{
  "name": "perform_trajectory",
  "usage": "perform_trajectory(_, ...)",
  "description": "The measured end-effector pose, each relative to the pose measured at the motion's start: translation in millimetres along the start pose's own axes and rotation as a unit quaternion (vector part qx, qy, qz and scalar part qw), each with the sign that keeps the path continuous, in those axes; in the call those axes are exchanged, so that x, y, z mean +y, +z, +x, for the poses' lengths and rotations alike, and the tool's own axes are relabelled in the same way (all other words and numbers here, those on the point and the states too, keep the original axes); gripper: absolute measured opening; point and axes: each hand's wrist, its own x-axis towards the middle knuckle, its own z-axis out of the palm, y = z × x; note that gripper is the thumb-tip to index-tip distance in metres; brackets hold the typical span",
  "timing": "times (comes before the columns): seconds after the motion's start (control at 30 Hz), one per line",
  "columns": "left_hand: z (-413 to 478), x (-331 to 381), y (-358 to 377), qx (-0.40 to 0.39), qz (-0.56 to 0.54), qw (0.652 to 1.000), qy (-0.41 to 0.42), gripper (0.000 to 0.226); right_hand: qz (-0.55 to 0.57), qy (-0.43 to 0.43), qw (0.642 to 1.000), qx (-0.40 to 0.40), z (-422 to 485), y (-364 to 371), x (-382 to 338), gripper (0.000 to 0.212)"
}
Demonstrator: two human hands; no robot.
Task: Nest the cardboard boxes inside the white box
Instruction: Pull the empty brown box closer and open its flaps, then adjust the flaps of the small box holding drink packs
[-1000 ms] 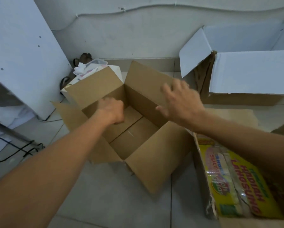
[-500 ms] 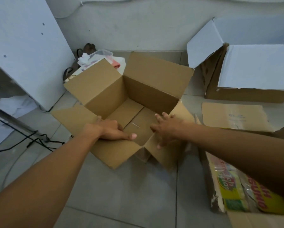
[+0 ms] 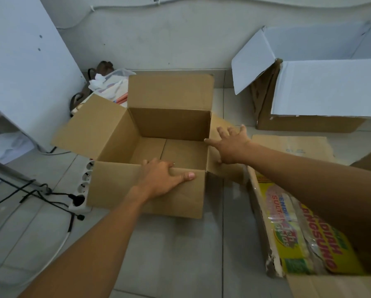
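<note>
While the open cardboard box (image 3: 150, 134) sits on the tiled floor (image 3: 169, 250), the left hand (image 3: 163, 179) clamps its near flap, fingers curled over the fold and thumb pressed flat outside. With fingers spread, the right hand (image 3: 229, 145) lies on the right flap, gripping nothing. Back right, the white box (image 3: 322, 87) stands apart, cut off by the frame edge, its inside hidden behind its flaps.

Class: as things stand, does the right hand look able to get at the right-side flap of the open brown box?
Probably yes: the right hand is spread on that flap of the brown box with nothing in the way.
</note>
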Motion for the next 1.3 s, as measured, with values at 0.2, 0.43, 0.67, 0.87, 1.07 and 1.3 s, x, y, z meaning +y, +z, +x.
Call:
perform_trajectory(0.2, 7, 17, 3, 0.01, -0.057, 0.998, 0.008, 0.09, 0.137, -0.035, 0.989, -0.048, -4, -4, 10, 0.067)
perform_trajectory(0.43, 10, 34, 8, 0.029, -0.081, 0.996, -0.011, 0.095, 0.126, -0.026, 0.991, -0.028, -9, -2, 19, 0.065)
perform_trajectory(0.67, 20, 51, -16, 0.072, -0.119, 0.99, 0.02, 0.071, 0.206, -0.024, 0.967, 0.146, -48, -23, 44, 0.056)
perform_trajectory(0.87, 42, 123, -48, 0.109, -0.179, 0.97, 0.123, 0.042, 0.216, 0.081, 0.946, 0.229, -115, -3, 102, 0.045)
perform_trajectory(1.07, 56, 208, -44, 0.101, -0.156, 0.969, 0.163, 0.045, 0.196, 0.236, 0.942, 0.138, -186, 45, 169, 0.057)
perform_trajectory(1.3, 63, 235, -10, -0.025, -0.041, 0.99, 0.131, 0.043, 0.222, 0.363, 0.904, 0.027, -242, 108, 205, 0.05)
